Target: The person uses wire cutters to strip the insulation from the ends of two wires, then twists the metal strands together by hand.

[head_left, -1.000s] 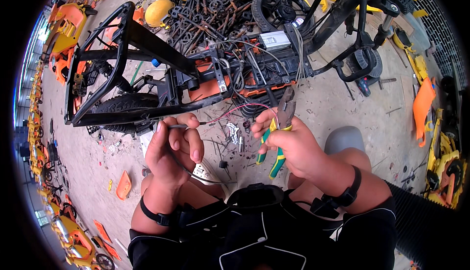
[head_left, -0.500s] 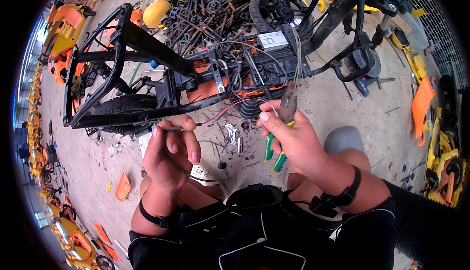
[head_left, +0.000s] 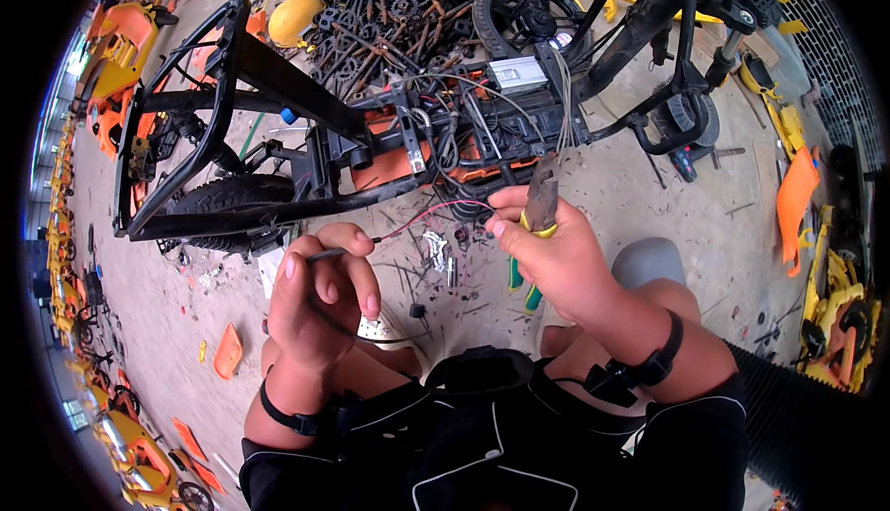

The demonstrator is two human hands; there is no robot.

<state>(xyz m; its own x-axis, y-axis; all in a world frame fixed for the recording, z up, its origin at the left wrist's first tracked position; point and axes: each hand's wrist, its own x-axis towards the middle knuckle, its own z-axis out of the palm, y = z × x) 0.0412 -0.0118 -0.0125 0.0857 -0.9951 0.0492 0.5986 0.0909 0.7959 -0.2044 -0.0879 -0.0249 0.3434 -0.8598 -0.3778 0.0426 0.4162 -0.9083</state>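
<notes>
My left hand (head_left: 320,298) is closed around a black cable (head_left: 326,254), its tail hanging past the wrist toward my lap. Out of the cable's stripped end comes a thin red wire (head_left: 431,210), arching across to my right hand (head_left: 561,256). There the thumb and forefinger pinch the wire's far end. The same hand grips a pair of pliers (head_left: 541,198) with worn dark jaws pointing away from me and green-and-yellow handles. Its palm and fingers partly hide the handles. Whether the jaws touch the wire I cannot tell.
Beyond my hands lies a black vehicle frame (head_left: 306,210) with wiring and a silver box (head_left: 517,75). Behind it are a heap of rusty metal parts (head_left: 399,20) and a yellow helmet (head_left: 295,20). Orange panels (head_left: 229,353) and a power drill (head_left: 685,164) lie on the littered floor.
My right hand has turned slightly, showing the pliers' jaws broader and less of the handles. The red wire's arch sits a little lower. My left hand has barely moved.
</notes>
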